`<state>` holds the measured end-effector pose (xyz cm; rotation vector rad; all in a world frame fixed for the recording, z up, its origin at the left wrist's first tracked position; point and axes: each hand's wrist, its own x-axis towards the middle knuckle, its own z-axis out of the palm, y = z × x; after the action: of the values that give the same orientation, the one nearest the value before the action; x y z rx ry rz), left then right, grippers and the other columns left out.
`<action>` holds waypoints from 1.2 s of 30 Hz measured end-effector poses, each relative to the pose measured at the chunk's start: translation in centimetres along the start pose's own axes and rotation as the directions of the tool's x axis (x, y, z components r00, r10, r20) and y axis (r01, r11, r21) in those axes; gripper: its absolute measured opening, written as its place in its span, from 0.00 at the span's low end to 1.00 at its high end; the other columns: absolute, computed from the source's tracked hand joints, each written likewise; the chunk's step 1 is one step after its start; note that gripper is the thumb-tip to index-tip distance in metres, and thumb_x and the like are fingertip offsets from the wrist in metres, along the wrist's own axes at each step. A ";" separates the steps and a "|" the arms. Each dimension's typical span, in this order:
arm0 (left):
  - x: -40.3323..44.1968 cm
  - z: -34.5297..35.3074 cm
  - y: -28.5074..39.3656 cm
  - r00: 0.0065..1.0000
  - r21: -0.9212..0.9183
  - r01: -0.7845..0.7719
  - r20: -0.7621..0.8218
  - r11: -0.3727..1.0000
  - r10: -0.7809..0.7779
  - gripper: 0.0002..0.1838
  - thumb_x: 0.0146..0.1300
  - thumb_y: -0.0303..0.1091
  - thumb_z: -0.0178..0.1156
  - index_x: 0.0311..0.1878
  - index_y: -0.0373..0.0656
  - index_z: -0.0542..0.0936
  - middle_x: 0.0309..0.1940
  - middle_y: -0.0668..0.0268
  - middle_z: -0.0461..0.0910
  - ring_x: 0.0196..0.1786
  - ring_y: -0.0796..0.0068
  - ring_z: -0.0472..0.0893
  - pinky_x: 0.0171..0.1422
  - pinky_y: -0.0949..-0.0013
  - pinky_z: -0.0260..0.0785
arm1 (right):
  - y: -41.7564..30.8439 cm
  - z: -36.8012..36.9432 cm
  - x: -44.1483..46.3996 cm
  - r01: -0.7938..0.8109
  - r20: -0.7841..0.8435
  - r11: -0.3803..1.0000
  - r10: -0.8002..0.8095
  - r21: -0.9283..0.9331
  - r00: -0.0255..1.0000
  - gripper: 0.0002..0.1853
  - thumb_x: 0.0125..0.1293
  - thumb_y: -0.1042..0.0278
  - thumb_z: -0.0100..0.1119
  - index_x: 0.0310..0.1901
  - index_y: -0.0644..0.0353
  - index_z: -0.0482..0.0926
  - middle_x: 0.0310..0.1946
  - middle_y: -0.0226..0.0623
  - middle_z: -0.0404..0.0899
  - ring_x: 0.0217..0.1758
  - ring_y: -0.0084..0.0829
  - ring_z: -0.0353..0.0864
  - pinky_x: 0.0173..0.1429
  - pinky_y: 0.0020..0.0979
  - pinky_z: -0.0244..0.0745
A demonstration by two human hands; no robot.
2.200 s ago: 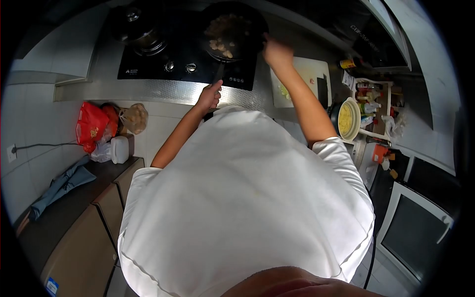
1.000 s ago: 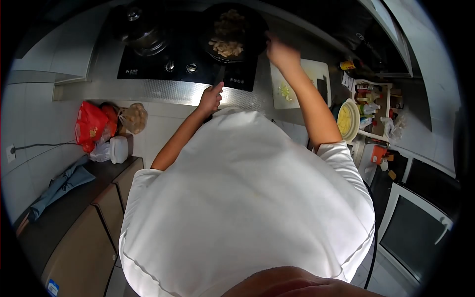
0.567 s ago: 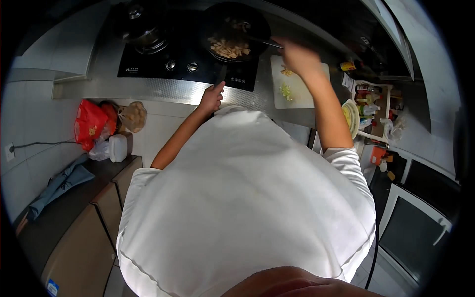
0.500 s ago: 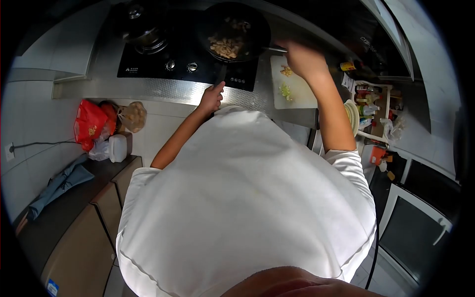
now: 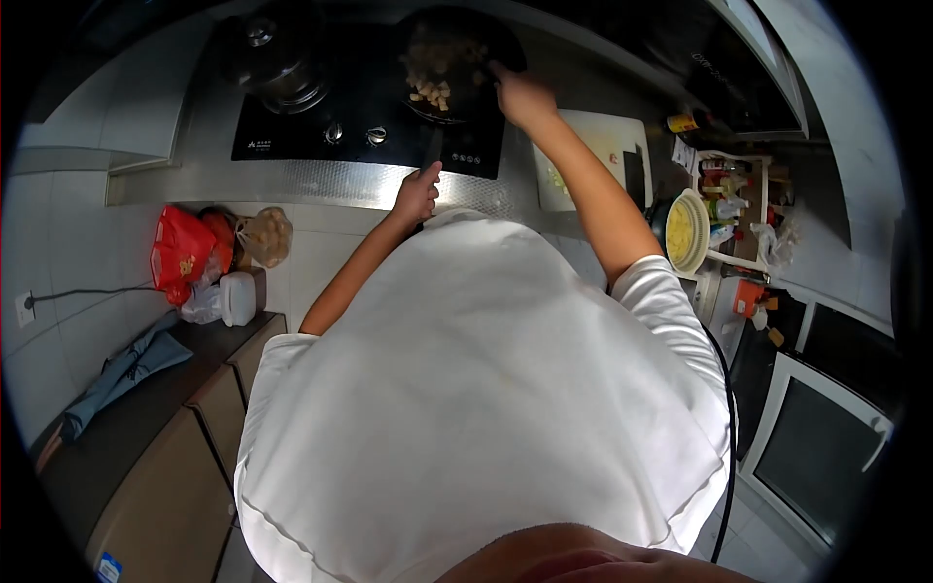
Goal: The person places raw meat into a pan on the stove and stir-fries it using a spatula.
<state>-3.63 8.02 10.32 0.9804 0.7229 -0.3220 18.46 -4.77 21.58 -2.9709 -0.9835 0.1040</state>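
A dark wok (image 5: 505, 44) stands on the right side of the black stove (image 5: 292, 144), with light-brown chopped pieces (image 5: 431, 94) inside. My left hand (image 5: 416, 196) is wrapped round the wok's dark handle (image 5: 432, 155), which points toward me. At the wok's right rim, my right hand (image 5: 525, 97) is closed round the handle of a spatula; its head is too dark and blurred to make out. Below my right forearm lies a white cutting board (image 5: 593, 126) with some chopped green bits (image 5: 556, 179) and a dark rectangular object (image 5: 634, 177) on it.
A lidded pot (image 5: 282, 73) occupies the left burner. Right of the board are a pale strainer (image 5: 688, 231) with yellow pieces and a rack of bottles (image 5: 724, 209). Red bags (image 5: 180, 248) and a white container (image 5: 237, 298) sit on the left counter.
My right hand has moved left and up, to the wok's rim. The food in the wok has shifted. My left hand has stayed on the wok handle. More of the strainer shows.
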 end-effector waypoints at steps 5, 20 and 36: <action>-0.1 0.1 0.0 0.999 0.009 0.024 -0.023 1.000 -0.024 0.22 0.67 0.57 0.62 0.37 0.50 0.70 0.17 0.80 0.58 0.15 0.88 0.53 0.17 0.78 0.41 | 2.6 -6.9 -4.4 0.187 -0.117 0.981 -0.180 0.058 0.977 0.23 0.68 0.64 0.55 0.65 0.43 0.75 0.46 0.37 0.86 0.48 0.43 0.86 0.50 0.42 0.82; 0.1 0.2 -0.4 1.000 0.016 -0.022 -0.021 1.000 0.022 0.21 0.68 0.57 0.62 0.36 0.49 0.70 0.17 0.80 0.58 0.15 0.88 0.53 0.17 0.78 0.41 | 1.0 1.1 0.8 -0.175 -0.210 0.983 0.182 0.049 0.961 0.18 0.66 0.62 0.57 0.58 0.45 0.81 0.34 0.45 0.86 0.38 0.47 0.86 0.41 0.47 0.82; 0.7 -0.1 -0.6 0.999 0.010 -0.022 -0.027 1.000 0.022 0.22 0.66 0.57 0.63 0.36 0.48 0.71 0.16 0.80 0.59 0.15 0.88 0.54 0.16 0.78 0.43 | -2.7 -5.4 2.4 0.169 0.026 0.916 -0.172 -0.363 0.985 0.14 0.66 0.67 0.56 0.51 0.54 0.84 0.43 0.45 0.86 0.46 0.46 0.87 0.47 0.47 0.82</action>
<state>-3.51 7.85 9.44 1.0026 0.7351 -0.2934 19.10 -1.10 26.93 -3.1821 -1.3967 -0.1035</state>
